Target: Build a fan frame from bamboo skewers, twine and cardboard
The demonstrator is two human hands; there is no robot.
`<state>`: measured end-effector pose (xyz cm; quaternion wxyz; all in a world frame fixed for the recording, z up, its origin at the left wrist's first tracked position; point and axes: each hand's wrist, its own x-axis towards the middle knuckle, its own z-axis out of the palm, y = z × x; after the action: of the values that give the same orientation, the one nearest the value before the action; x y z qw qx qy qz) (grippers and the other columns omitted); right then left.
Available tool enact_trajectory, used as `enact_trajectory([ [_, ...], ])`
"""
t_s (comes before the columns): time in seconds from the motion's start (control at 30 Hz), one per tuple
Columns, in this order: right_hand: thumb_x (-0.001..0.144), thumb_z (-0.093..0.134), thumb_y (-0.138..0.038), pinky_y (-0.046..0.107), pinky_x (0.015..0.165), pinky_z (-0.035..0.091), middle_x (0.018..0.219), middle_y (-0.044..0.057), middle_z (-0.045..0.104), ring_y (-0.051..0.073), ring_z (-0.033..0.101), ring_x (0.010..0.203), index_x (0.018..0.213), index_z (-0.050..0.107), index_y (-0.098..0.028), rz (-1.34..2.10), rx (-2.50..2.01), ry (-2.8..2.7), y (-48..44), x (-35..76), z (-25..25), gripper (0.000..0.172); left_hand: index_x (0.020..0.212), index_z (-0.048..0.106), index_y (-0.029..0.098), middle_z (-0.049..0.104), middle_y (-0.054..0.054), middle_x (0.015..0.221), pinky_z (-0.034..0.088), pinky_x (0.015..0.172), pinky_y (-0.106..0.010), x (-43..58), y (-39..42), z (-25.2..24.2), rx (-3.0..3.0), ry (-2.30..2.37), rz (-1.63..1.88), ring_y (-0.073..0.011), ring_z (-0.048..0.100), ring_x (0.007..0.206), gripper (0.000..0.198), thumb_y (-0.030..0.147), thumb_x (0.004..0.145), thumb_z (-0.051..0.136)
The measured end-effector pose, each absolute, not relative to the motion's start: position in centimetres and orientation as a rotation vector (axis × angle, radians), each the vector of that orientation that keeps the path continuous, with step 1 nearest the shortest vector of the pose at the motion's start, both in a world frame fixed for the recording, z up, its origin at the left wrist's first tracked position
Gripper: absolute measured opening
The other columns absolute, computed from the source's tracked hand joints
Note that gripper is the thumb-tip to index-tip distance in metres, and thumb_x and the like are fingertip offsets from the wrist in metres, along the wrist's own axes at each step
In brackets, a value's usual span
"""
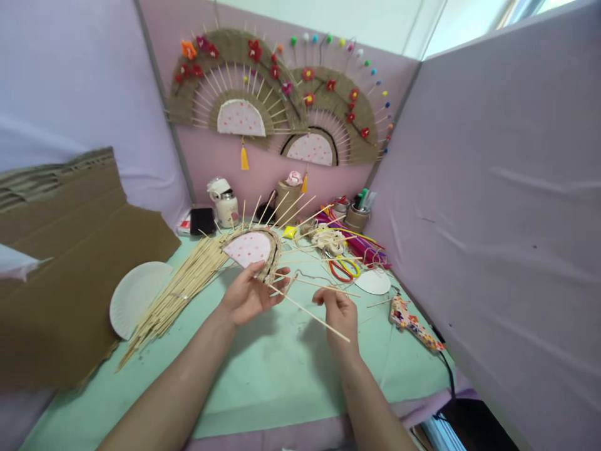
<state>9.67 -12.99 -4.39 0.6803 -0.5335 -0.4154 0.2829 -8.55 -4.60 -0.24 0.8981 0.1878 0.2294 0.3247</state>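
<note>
My left hand (248, 294) grips the lower edge of a half-made fan (253, 248): a pink dotted half-disc with jute twine woven round it and thin wooden skewers sticking out like spokes. It is held upright above the green table. My right hand (339, 313) is closed in a pinch just to the right of the fan. One long skewer (310, 313) runs from the fan past that hand. Whether the fingers pinch twine or the skewer is unclear.
A bundle of loose skewers (178, 289) and a white paper plate (134, 297) lie at the left beside brown cardboard (70, 275). Red-handled scissors (342, 268), twine (328, 240), a glue gun (416, 327) and jars sit at the right and back. Two finished fans (282, 94) hang on the wall.
</note>
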Motion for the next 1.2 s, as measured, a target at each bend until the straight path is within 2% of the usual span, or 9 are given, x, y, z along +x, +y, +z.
enact_trajectory([
  [0.13, 0.083, 0.063, -0.037, 0.03, 0.07, 0.047, 0.078, 0.003, 0.066, 0.017, 0.059, 0.074, 0.086, 0.069, -0.02, 0.588, -1.099, -1.044, -13.2, 10.4, -1.3, 0.019, 0.095, 0.068, 0.008, 0.072, -0.014, 0.086, 0.054, 0.07, -0.031, -8.1, -5.0, 1.6, 0.375, 0.486, 0.677, -0.0203, 0.07, 0.078, 0.032, 0.03, 0.091, 0.046],
  [0.3, 0.077, 0.07, -0.031, 0.031, 0.073, 0.047, 0.093, 0.003, 0.065, 0.016, 0.059, 0.08, 0.114, 0.062, -0.023, 0.523, -0.946, -1.145, -12.1, 11.4, 3.9, 0.038, 0.092, 0.065, 0.009, 0.07, -0.011, 0.078, 0.052, 0.061, -0.028, -6.5, -6.5, 4.3, 0.316, 0.547, 0.689, -0.0177, 0.066, 0.069, 0.03, 0.031, 0.092, 0.045],
  [0.43, 0.086, 0.06, -0.034, 0.027, 0.063, 0.043, 0.078, 0.001, 0.065, 0.014, 0.057, 0.069, 0.093, 0.069, -0.021, 0.473, -0.942, -1.305, -10.9, 11.9, 7.7, 0.018, 0.1, 0.065, 0.011, 0.068, -0.011, 0.082, 0.049, 0.057, -0.024, -5.5, -7.2, 5.9, 0.337, 0.462, 0.646, -0.0157, 0.063, 0.067, 0.032, 0.035, 0.092, 0.046],
  [0.73, 0.086, 0.057, -0.035, 0.025, 0.055, 0.036, 0.061, -0.002, 0.061, 0.011, 0.048, 0.055, 0.065, 0.061, -0.018, 0.334, -0.924, -1.407, -5.9, 11.5, 13.5, 0.027, 0.105, 0.068, 0.009, 0.069, -0.014, 0.093, 0.047, 0.058, -0.024, -7.7, -6.0, 7.9, 0.835, 0.512, 0.737, -0.0172, 0.063, 0.071, 0.057, 0.058, 0.089, 0.044],
  [0.87, 0.086, 0.057, -0.036, 0.024, 0.057, 0.038, 0.062, 0.0, 0.065, 0.011, 0.051, 0.056, 0.065, 0.063, -0.017, 0.309, -0.957, -1.448, -3.9, 10.7, 15.1, 0.028, 0.077, 0.067, 0.015, 0.064, -0.003, 0.07, 0.045, 0.061, -0.023, -9.4, -5.9, 8.7, 1.441, 0.914, 1.337, -0.0136, 0.058, 0.063, 0.027, 0.042, 0.082, 0.063],
  [0.93, 0.086, 0.057, -0.034, 0.024, 0.059, 0.039, 0.063, 0.0, 0.066, 0.011, 0.054, 0.057, 0.064, 0.063, -0.017, 0.29, -0.956, -1.491, -3.4, 10.0, 15.9, 0.028, 0.088, 0.066, 0.019, 0.066, -0.001, 0.081, 0.048, 0.076, -0.027, -9.7, -5.2, 9.9, 1.638, 1.032, 1.739, -0.0163, 0.062, 0.079, 0.021, 0.037, 0.077, 0.069],
  [1.0, 0.086, 0.056, -0.032, 0.024, 0.06, 0.039, 0.062, -0.001, 0.066, 0.011, 0.054, 0.058, 0.063, 0.062, -0.017, 0.262, -0.964, -1.532, -3.2, 9.1, 16.7, 0.028, 0.108, 0.063, 0.02, 0.066, -0.006, 0.11, 0.046, 0.094, -0.034, -9.6, -3.7, 11.5, 1.806, 0.961, 1.867, -0.0216, 0.06, 0.106, 0.041, 0.036, 0.072, 0.075],
  [1.07, 0.086, 0.056, -0.029, 0.024, 0.06, 0.039, 0.061, -0.001, 0.064, 0.011, 0.054, 0.057, 0.06, 0.061, -0.017, 0.231, -0.973, -1.564, -3.0, 8.2, 17.5, 0.029, 0.12, 0.059, 0.021, 0.063, -0.01, 0.124, 0.044, 0.1, -0.04, -9.3, -2.0, 13.2, 1.958, 0.808, 1.701, -0.0252, 0.057, 0.116, 0.06, 0.035, 0.066, 0.081],
  [1.2, 0.087, 0.057, -0.028, 0.025, 0.06, 0.039, 0.059, -0.001, 0.062, 0.011, 0.053, 0.057, 0.059, 0.06, -0.017, 0.166, -0.982, -1.621, -2.3, 7.2, 19.3, 0.03, 0.115, 0.066, 0.015, 0.072, -0.011, 0.109, 0.053, 0.088, -0.043, -9.0, 0.5, 15.6, 1.96, 0.618, 1.334, -0.0266, 0.067, 0.1, 0.053, 0.045, 0.072, 0.075],
])
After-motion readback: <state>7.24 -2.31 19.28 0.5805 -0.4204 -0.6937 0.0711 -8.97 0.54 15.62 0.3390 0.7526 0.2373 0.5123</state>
